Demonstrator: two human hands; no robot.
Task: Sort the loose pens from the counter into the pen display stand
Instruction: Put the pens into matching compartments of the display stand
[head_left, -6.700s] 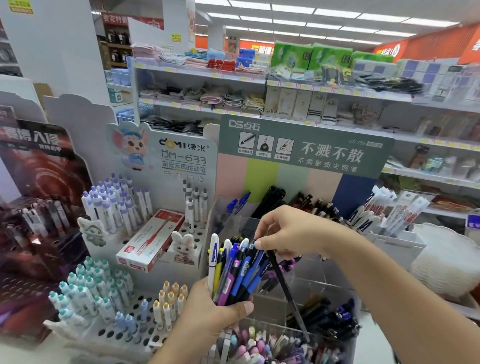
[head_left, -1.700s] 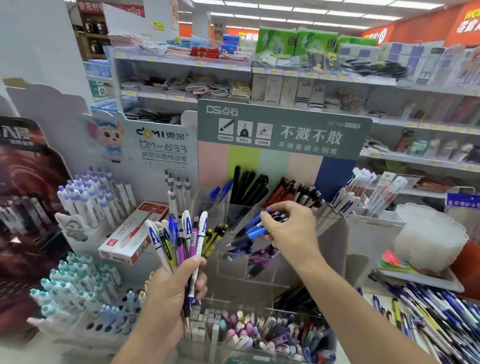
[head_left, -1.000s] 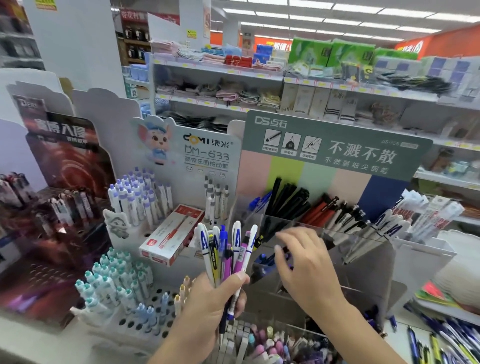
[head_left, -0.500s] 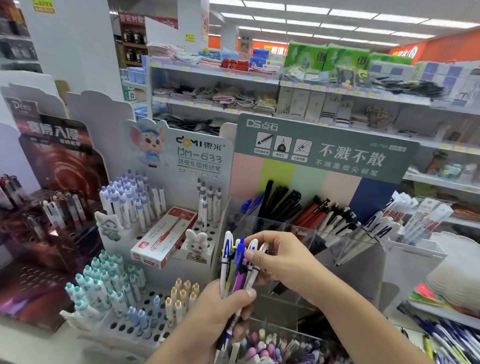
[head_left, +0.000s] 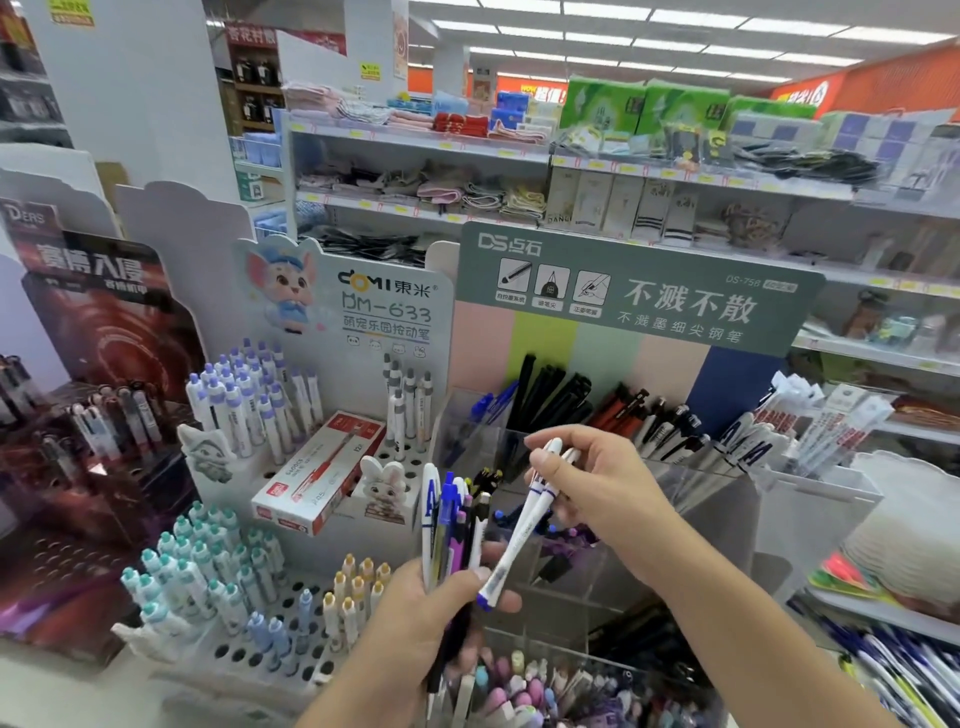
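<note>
- Now two white pens (head_left: 524, 525) are out of the bundle: half a second ago the right hand only touched the tops of the pens, and now it has drawn these two free.
- They slant from upper right to lower left, and their blue tips are still just beside the left thumb.
- The right hand (head_left: 597, 483) pinches them near the upper end, fingers curled round the barrels.
- The left hand (head_left: 431, 618) grips the remaining bundle of pens (head_left: 454, 525), upright, with blue, purple, white and black barrels; this bundle is thinner than some seconds ago.
- Behind both hands is the clear pen display stand (head_left: 691, 499), with compartments of blue, black, red and white pens along its far row.
- I judge that the white pens with blue letters (head_left: 748, 447), at the far right of the stand, are the matching place, so the next move goes to the right and far.
- At the near right, many loose pens (head_left: 904, 670) lie on the counter, so much of the sorting is not yet done.
- To the left stands a white holder with pastel pens (head_left: 228, 577) and a red and white box (head_left: 322, 473).
</note>
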